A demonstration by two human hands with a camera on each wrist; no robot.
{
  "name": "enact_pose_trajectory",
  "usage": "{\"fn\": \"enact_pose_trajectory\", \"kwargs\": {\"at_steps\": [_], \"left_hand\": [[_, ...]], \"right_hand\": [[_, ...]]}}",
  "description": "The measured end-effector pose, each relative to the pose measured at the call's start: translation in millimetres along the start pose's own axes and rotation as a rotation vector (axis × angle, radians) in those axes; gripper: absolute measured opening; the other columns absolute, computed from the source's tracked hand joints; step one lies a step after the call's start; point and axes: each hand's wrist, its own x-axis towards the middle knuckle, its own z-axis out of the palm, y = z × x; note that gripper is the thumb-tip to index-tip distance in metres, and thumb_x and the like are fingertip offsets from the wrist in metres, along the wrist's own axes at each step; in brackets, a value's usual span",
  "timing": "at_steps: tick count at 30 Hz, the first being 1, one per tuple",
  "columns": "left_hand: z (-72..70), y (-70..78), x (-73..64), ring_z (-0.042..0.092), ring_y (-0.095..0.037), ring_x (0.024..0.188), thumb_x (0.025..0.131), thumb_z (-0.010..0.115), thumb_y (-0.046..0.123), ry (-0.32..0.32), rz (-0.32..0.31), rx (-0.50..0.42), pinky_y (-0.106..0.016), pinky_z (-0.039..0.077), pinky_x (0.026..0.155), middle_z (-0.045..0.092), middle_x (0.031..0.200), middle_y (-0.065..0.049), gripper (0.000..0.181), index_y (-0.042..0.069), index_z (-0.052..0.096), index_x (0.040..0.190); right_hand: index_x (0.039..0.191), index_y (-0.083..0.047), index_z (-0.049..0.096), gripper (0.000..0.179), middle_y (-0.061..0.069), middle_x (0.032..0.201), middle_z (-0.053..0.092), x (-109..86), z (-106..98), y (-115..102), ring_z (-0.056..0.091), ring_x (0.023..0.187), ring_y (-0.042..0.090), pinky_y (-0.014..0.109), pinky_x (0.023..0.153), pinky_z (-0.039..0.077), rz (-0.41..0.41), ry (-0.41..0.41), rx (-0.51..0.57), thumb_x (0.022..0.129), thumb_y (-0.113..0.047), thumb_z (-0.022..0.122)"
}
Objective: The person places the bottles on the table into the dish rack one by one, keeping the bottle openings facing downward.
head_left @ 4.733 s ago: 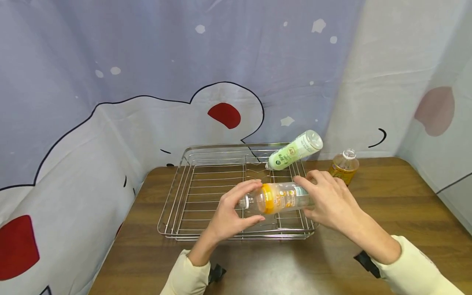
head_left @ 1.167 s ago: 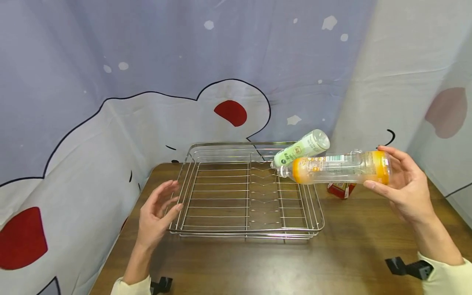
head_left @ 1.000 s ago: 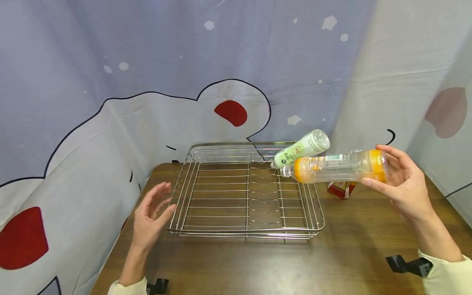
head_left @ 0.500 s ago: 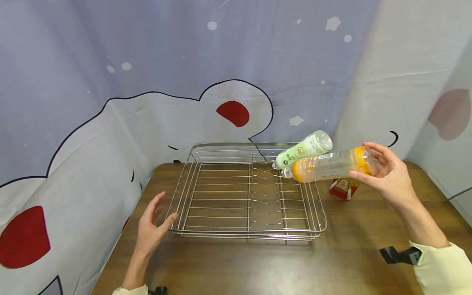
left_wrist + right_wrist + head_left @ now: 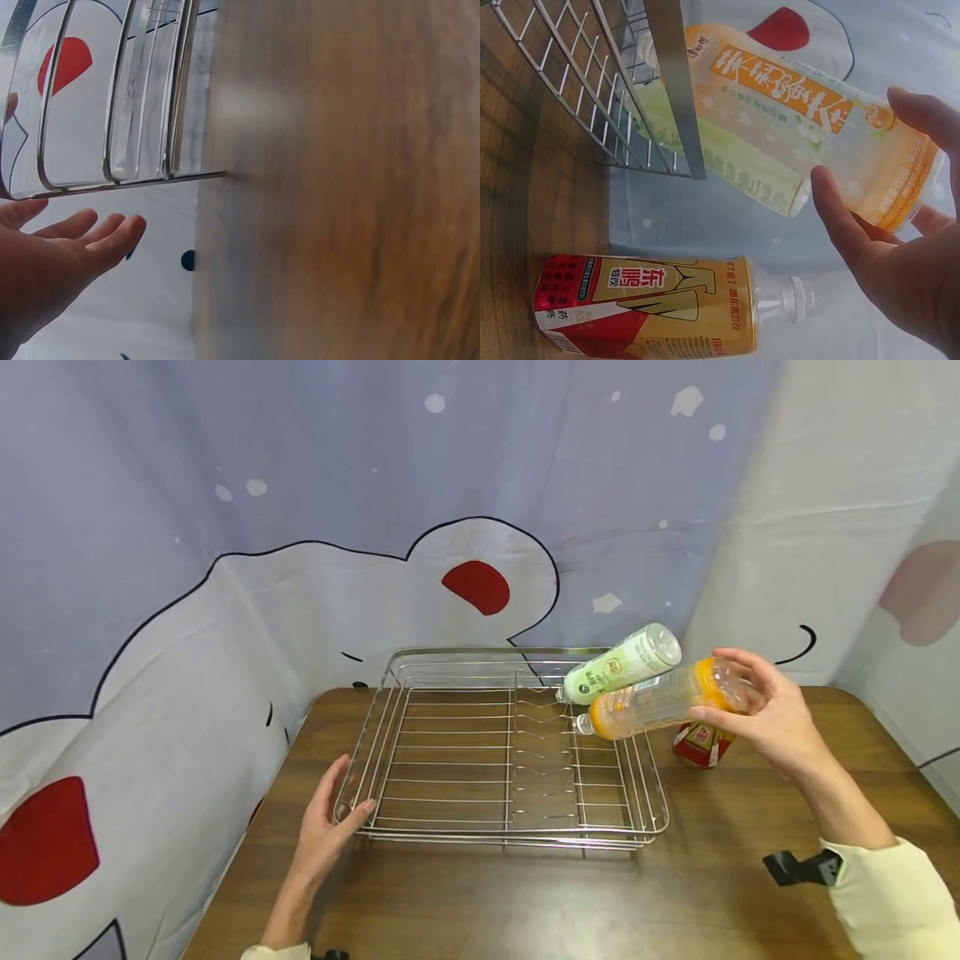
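Note:
My right hand (image 5: 780, 718) grips the base end of a clear plastic bottle with an orange label (image 5: 637, 697). The bottle tilts neck-down over the right side of the wire dish rack (image 5: 442, 764). Just behind it, a green-labelled bottle (image 5: 611, 668) leans neck-down in the rack's back right corner, its base above the rim. In the right wrist view, thumb and fingers close round the orange-banded base. My left hand (image 5: 322, 827) is at the rack's front left corner, fingers extended outside and thumb over the rim; the left wrist view shows the fingers (image 5: 112, 240) close beside the wires.
A red and yellow bottle (image 5: 652, 304) stands upright right of the rack, partly hidden behind the orange-labelled bottle in the head view. The wooden table (image 5: 480, 902) meets a patterned curtain (image 5: 337, 610) at the back. The rack has wavy divider wires right of its middle.
The orange-labelled bottle went from both hands to the right hand alone, then was tilted neck-down and moved left over the rack. My left hand withdrew left and has now come to the rack's corner.

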Motion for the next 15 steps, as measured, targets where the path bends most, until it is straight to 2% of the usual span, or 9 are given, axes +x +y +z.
{"fn": "enact_pose_trajectory", "kwargs": {"at_steps": [3,5,8,10,13,15], "left_hand": [[1.1,-0.3,-0.3,0.031,-0.044,0.137,0.092,0.065,-0.001,-0.011,-0.014,-0.013,-0.048,0.034,0.108,0.026,0.158,-0.020,0.073,0.004,0.027,0.154],[1.5,-0.5,-0.4,0.031,-0.048,0.137,0.092,0.064,-0.001,-0.019,-0.013,-0.019,-0.064,0.028,0.106,0.027,0.157,-0.022,0.073,0.003,0.026,0.154],[1.8,-1.8,0.1,0.028,-0.051,0.138,0.093,0.062,-0.002,-0.033,-0.006,-0.045,-0.069,0.023,0.105,0.029,0.155,-0.024,0.073,0.001,0.024,0.155],[1.8,-2.7,0.6,0.029,-0.050,0.138,0.093,0.062,-0.002,-0.042,-0.009,-0.045,-0.064,0.026,0.108,0.029,0.155,-0.023,0.073,0.002,0.023,0.155],[1.9,-4.8,1.4,0.033,-0.045,0.138,0.094,0.062,-0.001,-0.053,-0.016,-0.045,-0.040,0.036,0.108,0.030,0.155,-0.023,0.075,0.005,0.021,0.157],[2.1,-6.4,1.7,0.039,-0.035,0.136,0.094,0.062,0.000,-0.060,-0.019,-0.042,-0.023,0.039,0.103,0.030,0.155,-0.022,0.076,0.010,0.021,0.158]], "right_hand": [[0.138,-0.017,0.053,0.070,-0.003,0.124,0.054,1.6,2,1,0.059,0.106,0.003,0.014,0.079,0.051,0.000,-0.006,-0.131,0.079,0.016,0.073],[0.140,-0.019,0.052,0.071,-0.006,0.124,0.054,2.7,4,2,0.058,0.106,0.001,0.013,0.079,0.050,0.006,-0.009,-0.228,0.080,0.011,0.075],[0.141,-0.020,0.050,0.071,-0.008,0.125,0.053,4.3,7,4,0.056,0.106,-0.001,0.013,0.079,0.049,0.014,-0.013,-0.332,0.081,0.005,0.077],[0.141,-0.020,0.050,0.070,-0.008,0.125,0.053,5.2,9,6,0.056,0.106,-0.001,0.013,0.079,0.049,0.018,-0.014,-0.358,0.081,0.003,0.078],[0.141,-0.018,0.050,0.070,-0.008,0.125,0.053,6.4,12,8,0.056,0.105,-0.001,0.013,0.078,0.048,0.026,-0.011,-0.390,0.080,0.000,0.080],[0.142,-0.014,0.049,0.071,-0.007,0.125,0.053,7.4,13,10,0.056,0.104,-0.001,0.012,0.078,0.048,0.033,-0.011,-0.406,0.080,-0.001,0.081]]}}
